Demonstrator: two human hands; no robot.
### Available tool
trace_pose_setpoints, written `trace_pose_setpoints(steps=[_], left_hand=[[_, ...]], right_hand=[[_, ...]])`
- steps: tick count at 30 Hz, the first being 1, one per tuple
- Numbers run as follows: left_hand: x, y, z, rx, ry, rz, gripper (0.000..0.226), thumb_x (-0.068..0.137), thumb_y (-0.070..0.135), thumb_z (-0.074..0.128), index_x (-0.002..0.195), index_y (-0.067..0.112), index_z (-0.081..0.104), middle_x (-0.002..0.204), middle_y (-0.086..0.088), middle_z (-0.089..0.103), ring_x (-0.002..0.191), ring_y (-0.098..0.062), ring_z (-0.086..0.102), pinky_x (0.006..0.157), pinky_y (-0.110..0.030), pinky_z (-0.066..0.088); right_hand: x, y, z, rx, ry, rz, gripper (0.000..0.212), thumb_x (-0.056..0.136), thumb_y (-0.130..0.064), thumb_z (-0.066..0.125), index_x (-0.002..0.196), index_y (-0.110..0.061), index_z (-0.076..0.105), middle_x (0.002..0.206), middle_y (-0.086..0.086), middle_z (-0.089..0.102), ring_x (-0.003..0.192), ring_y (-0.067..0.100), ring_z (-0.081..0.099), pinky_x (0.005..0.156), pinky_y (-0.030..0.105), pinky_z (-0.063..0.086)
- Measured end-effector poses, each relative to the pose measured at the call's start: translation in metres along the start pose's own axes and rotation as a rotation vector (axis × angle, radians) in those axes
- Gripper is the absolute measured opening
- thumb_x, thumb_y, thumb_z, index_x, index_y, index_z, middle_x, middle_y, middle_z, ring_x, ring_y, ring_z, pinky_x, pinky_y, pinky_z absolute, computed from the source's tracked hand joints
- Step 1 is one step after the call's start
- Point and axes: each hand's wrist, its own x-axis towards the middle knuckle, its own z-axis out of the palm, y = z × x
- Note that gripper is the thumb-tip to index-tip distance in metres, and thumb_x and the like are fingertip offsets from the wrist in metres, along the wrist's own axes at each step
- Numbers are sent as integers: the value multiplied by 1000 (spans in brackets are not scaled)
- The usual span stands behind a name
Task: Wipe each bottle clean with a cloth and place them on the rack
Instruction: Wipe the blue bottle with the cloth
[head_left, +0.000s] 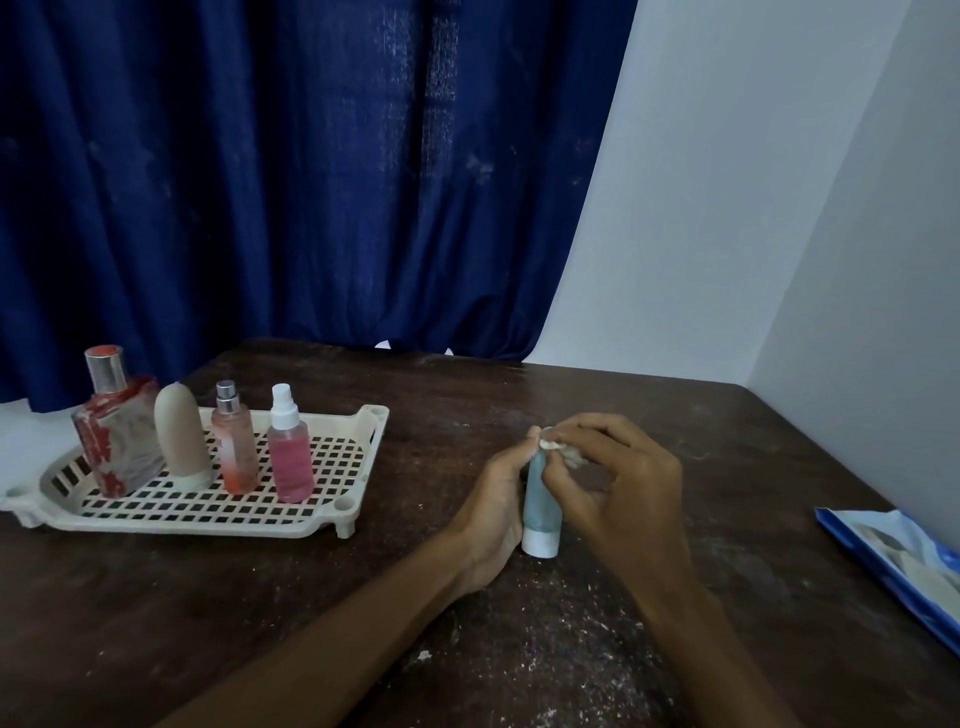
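Note:
A small blue tube bottle (540, 506) stands on its white cap on the dark wooden table (519, 405). My left hand (496, 512) grips the bottle from its left side. With its fingertips my right hand (618, 480) pinches a small white cloth (566, 451) against the top of the bottle. At the left sits a cream perforated rack (343, 467). On it stand a red square perfume bottle (117, 431), a beige rounded bottle (182, 436), a slim pink spray bottle (235, 441) and a pink spray bottle with a white top (290, 447).
A blue and white packet (898, 564) lies at the table's right edge. White specks and crumbs are scattered on the wood near me. A dark blue curtain (311, 182) hangs behind the table, and a white wall (779, 208) stands to the right.

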Motion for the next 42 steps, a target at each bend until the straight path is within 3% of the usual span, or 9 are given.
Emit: trace_pose_setpoints(steps=[2, 5, 10, 16, 19, 25, 31, 35, 42], left_hand=[[1, 0, 1, -3, -11, -14, 43, 103, 38, 40, 118, 9, 67, 107, -6, 71, 98, -16, 66, 90, -31, 51], [2, 0, 4, 16, 6, -4, 40, 104, 37, 40, 107, 12, 71, 101, -4, 72, 91, -14, 66, 83, -29, 53], [0, -1, 1, 26, 16, 12, 42, 104, 39, 39, 109, 11, 69, 108, -10, 68, 100, -22, 62, 89, -35, 50], [4, -3, -4, -43, 19, -59, 57, 101, 53, 34, 112, 6, 65, 82, -8, 63, 67, -18, 60, 62, -32, 51], [5, -2, -5, -75, 18, -74, 57, 102, 51, 31, 109, 5, 65, 79, -9, 61, 64, -18, 58, 59, -31, 50], [2, -3, -2, -21, -1, -53, 51, 102, 49, 32, 95, 12, 66, 81, -9, 64, 68, -19, 60, 59, -31, 50], [3, -3, -4, -28, 4, -84, 53, 101, 52, 33, 98, 10, 66, 79, -8, 65, 66, -18, 59, 59, -32, 49], [3, -2, -3, -17, -2, -64, 51, 102, 50, 33, 93, 13, 66, 77, -6, 65, 66, -17, 59, 60, -32, 49], [3, -3, -4, -21, -14, -70, 51, 102, 50, 34, 94, 12, 67, 76, -7, 64, 66, -19, 58, 61, -33, 47]], right_hand=[[0, 3, -1, -19, 6, 10, 20, 74, 0, 80, 92, -9, 78, 95, 0, 69, 83, 2, 63, 80, 7, 47], [1, 3, -1, -37, 35, 29, 19, 76, 0, 80, 92, -8, 78, 94, -1, 70, 83, 4, 63, 80, 7, 47], [-1, 3, 0, 5, -11, 12, 22, 74, -1, 80, 94, -9, 79, 97, -2, 70, 87, 1, 63, 82, 7, 47], [2, 13, -7, -27, 44, 133, 21, 81, -1, 75, 98, -13, 76, 96, -9, 70, 84, -7, 62, 78, 3, 45], [2, 11, -7, -1, 51, 129, 21, 83, -2, 74, 102, -12, 76, 98, -15, 66, 87, -13, 61, 79, 1, 44], [1, 7, 4, -22, -48, 65, 18, 84, -1, 73, 100, -12, 76, 99, -4, 73, 90, 7, 67, 81, 25, 57], [-3, 10, -1, -63, -80, 119, 18, 81, -1, 75, 96, -10, 77, 94, 0, 73, 80, -5, 61, 74, -2, 43], [-1, 9, 1, -72, -77, 81, 18, 82, -2, 74, 98, -11, 78, 95, -1, 72, 82, -1, 62, 79, -1, 43], [-3, 10, 0, -73, -56, 107, 19, 79, 1, 76, 96, -8, 77, 93, -3, 67, 81, -10, 57, 74, -3, 41]])
